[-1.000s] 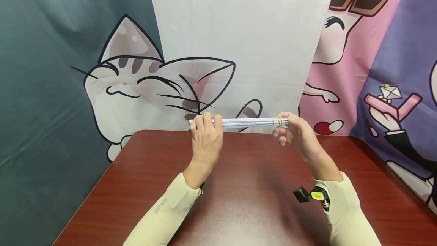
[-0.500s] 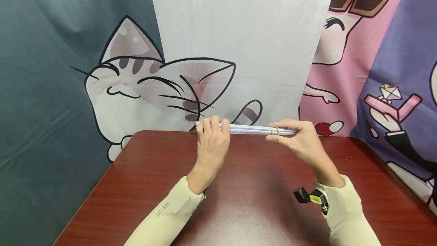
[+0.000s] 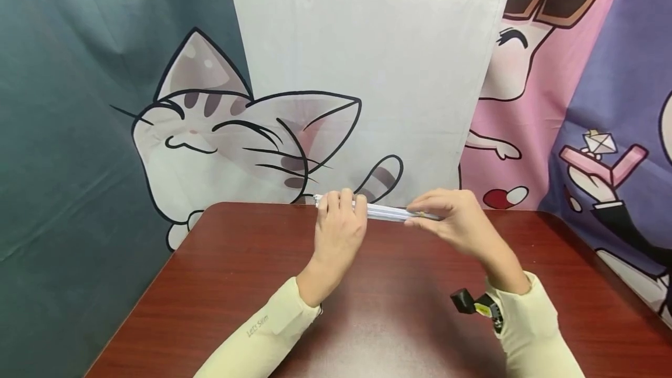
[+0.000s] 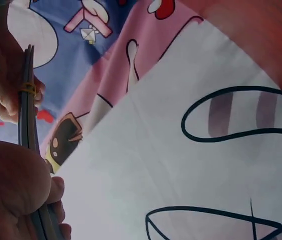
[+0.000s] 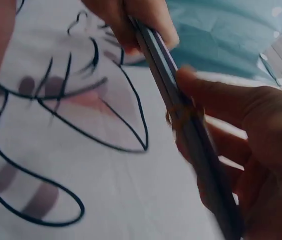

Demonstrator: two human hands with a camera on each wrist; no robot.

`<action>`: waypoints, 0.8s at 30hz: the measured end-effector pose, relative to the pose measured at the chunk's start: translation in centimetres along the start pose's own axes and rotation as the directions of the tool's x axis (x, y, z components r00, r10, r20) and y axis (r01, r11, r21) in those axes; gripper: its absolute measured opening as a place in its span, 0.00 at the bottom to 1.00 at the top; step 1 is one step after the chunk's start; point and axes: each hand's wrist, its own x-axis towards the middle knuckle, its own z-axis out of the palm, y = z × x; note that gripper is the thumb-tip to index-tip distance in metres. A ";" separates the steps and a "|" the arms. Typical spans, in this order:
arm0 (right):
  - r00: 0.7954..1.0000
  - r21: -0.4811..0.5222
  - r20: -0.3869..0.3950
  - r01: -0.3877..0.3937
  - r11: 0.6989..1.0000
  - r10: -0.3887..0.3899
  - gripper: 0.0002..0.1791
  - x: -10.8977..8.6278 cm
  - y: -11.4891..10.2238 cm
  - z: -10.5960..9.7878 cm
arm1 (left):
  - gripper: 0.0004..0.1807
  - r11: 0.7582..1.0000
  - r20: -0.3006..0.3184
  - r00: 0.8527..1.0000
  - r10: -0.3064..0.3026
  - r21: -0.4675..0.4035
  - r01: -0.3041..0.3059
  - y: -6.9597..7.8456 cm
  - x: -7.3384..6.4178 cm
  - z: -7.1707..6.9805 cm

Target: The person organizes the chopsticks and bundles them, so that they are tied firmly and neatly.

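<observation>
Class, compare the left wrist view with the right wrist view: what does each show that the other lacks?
Only the left wrist view: blue cloth and a red-and-white capsule drawing. Only the right wrist view: pale-spotted teal cloth. Both: the left hand, the right hand, the bundle they hold, its yellow banding, and the drawn cat's striped tail.

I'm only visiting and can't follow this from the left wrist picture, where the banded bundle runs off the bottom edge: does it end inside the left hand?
Observer: No, the head view shows the bundle poking out past the left hand.
Visitor: What's on that arm's sleeve?
Observer: Small dark lettering.
Visitor: I see a striped tail; what's pictured beside it?
Observer: A smiling cartoon cat with its eyes closed.
</observation>
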 end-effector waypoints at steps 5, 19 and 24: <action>0.997 0.071 -0.023 -0.073 0.995 0.075 0.19 -0.5 0.4 -1.6 | 0.11 0.997 0.027 0.996 -0.081 -0.007 0.081 -0.2 0.1 0.1; 0.998 -0.012 -0.002 0.059 0.998 -0.059 0.20 -0.5 0.4 -1.9 | 0.10 0.998 0.012 0.998 -0.061 -0.002 0.061 0.3 0.3 -0.3; 0.991 -0.153 0.034 0.132 0.979 -0.129 0.17 -0.1 0.1 -0.2 | 0.12 0.999 -0.005 0.999 -0.050 0.003 0.050 0.9 -0.2 -0.4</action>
